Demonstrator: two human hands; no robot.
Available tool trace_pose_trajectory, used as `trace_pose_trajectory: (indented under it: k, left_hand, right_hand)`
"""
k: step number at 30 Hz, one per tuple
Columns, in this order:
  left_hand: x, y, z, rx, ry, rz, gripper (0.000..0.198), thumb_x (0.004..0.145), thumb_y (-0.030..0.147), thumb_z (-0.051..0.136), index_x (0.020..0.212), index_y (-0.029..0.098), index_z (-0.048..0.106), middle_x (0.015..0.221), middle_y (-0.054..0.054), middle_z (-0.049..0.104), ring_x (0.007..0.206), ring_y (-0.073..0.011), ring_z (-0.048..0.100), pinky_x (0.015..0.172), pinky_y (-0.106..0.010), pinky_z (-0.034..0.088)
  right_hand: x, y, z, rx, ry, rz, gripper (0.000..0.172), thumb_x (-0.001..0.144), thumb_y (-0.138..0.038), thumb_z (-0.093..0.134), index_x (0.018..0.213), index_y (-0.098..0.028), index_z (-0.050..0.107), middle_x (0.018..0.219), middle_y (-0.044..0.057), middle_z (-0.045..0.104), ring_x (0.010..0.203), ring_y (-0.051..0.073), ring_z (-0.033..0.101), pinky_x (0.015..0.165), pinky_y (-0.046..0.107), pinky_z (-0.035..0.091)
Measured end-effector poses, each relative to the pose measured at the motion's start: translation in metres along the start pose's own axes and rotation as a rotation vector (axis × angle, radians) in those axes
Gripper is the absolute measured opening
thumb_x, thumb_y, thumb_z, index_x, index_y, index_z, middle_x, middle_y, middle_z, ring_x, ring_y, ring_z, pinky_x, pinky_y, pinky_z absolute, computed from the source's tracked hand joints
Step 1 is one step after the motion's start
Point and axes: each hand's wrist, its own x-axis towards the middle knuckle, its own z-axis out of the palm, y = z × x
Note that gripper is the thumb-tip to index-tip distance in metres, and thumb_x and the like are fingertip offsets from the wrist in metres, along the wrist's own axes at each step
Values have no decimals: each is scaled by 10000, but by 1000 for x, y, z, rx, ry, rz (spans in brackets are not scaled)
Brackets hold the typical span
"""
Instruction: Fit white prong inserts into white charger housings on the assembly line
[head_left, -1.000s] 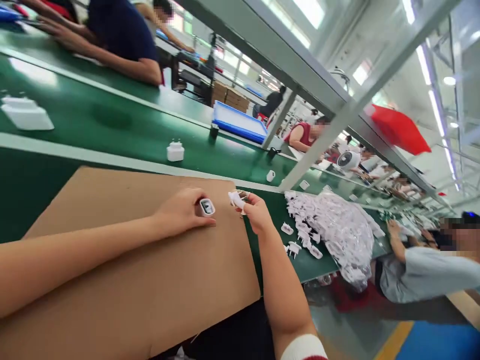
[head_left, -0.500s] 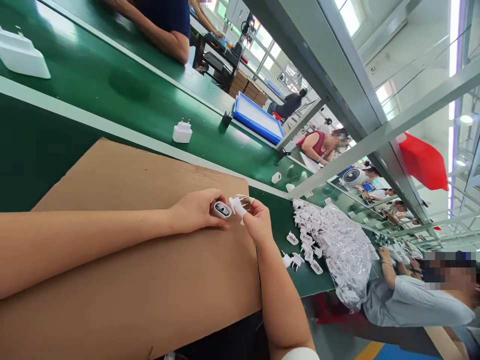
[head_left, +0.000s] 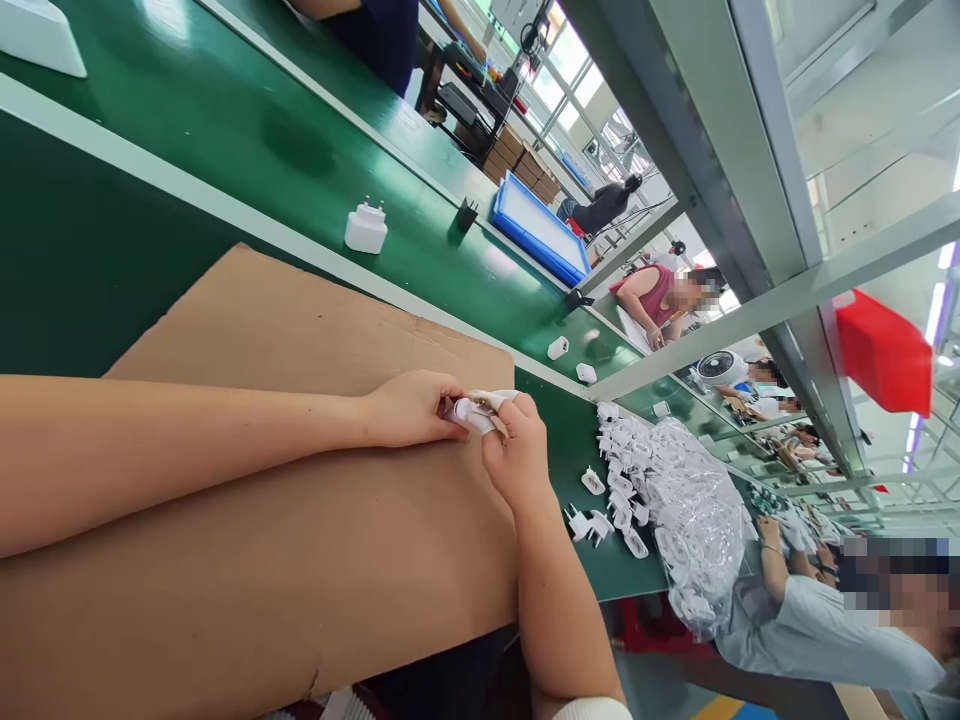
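Observation:
Over the cardboard sheet (head_left: 337,520), my left hand (head_left: 412,408) is closed around a white charger housing (head_left: 451,409), mostly hidden by the fingers. Opposite it, my right hand (head_left: 519,445) pinches a white plug cover (head_left: 472,414) against the open end of the housing. White coverings wrap some of the right fingertips. The two pieces touch; whether they are seated together I cannot tell. To the right of my right hand, several loose white plug covers (head_left: 592,481) lie on the green table, beside a clear plastic bag (head_left: 694,515) filled with more.
Beyond a pale rail runs a green conveyor belt (head_left: 292,190) carrying a white charger (head_left: 366,228) and smaller housings (head_left: 557,348). A blue-rimmed tray (head_left: 540,228) stands on the far side. A slanting metal post (head_left: 750,320) rises at right. Co-workers sit along the line.
The plug cover in my right hand has come up against the charger housing in my left; before, they were slightly apart, with the housing's inside showing. The camera view has shifted a little.

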Motion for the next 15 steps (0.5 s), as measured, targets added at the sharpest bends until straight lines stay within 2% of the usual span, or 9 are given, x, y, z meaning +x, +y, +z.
trace_pose_trajectory:
  k: [9, 15]
  left_hand:
    - [1, -3, 2, 6, 10, 7, 394, 673, 598, 657, 747, 211, 628, 746, -26, 664, 712, -220, 600, 624, -311, 391]
    - [-1, 0, 2, 2, 13, 11, 408, 693, 609, 651, 769, 208, 656, 759, -21, 682, 719, -215, 607, 628, -299, 394]
  right_hand:
    - [6, -4, 3, -105, -48, 9, 388, 788, -2, 521, 1029, -206, 746, 988, 72, 692, 997, 234, 619, 862, 335, 530]
    - [13, -12, 2, -228, -83, 123, 281, 779, -15, 551, 846, -223, 728, 883, 42, 650, 937, 228, 597, 787, 308, 487]
